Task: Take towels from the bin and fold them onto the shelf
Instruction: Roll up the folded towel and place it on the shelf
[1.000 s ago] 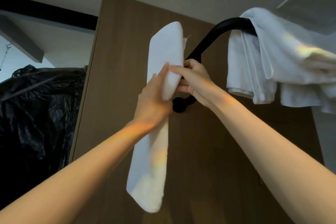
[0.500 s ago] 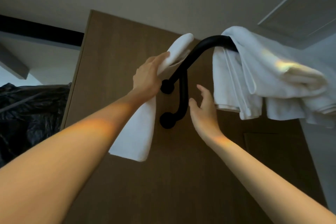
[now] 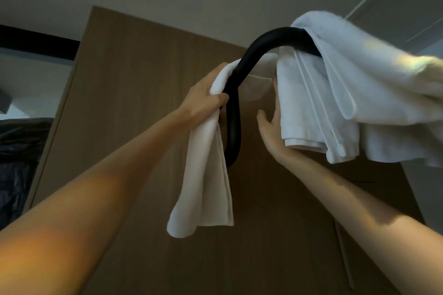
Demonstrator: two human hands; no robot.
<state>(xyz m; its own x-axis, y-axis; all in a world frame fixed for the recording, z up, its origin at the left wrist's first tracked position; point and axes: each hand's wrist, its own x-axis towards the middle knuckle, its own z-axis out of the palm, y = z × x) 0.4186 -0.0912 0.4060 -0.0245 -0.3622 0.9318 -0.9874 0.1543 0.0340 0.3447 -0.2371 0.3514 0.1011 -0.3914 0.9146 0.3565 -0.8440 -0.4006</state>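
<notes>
A folded white towel (image 3: 203,175) hangs over the left bend of a curved black rack bar (image 3: 254,60) fixed to a brown wooden panel. My left hand (image 3: 203,98) grips the towel near its top, left of the bar. The towel's other end passes behind the bar toward my right hand (image 3: 271,127), whose straight fingers reach up behind it; whether they touch it is unclear. Further right, other white towels (image 3: 335,93) are draped over the same bar.
The brown wooden panel (image 3: 143,79) fills the middle of the view under a pale ceiling. A black plastic bag (image 3: 16,163) sits at the far left.
My left hand has carried the towel up and right so it now hangs over the bar. My right hand has risen toward the towel's far end behind the bar.
</notes>
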